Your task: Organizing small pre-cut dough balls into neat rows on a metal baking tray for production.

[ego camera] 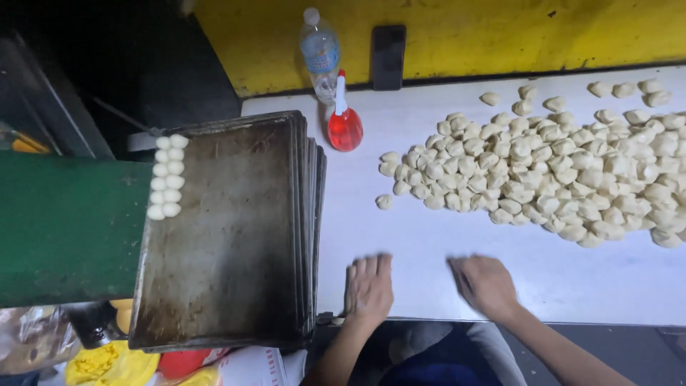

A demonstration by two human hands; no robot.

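My left hand (369,286) lies flat, palm down, on the white table (429,243) near its front edge, just right of a stack of dark metal baking trays (229,236). My right hand (484,283) rests palm down beside it, slightly blurred. Whether anything lies under either palm cannot be told. A large heap of small pale dough pieces (543,171) covers the table's right half, well beyond both hands. One loose dough piece (384,201) sits apart at the heap's left. Two short rows of round dough balls (166,176) sit at the top tray's far left corner.
A red spray bottle (344,123), a clear water bottle (319,53) and a dark phone (388,56) stand at the back against a yellow wall. A green surface (68,229) lies left of the trays. Yellow and red bags (114,364) lie below the trays.
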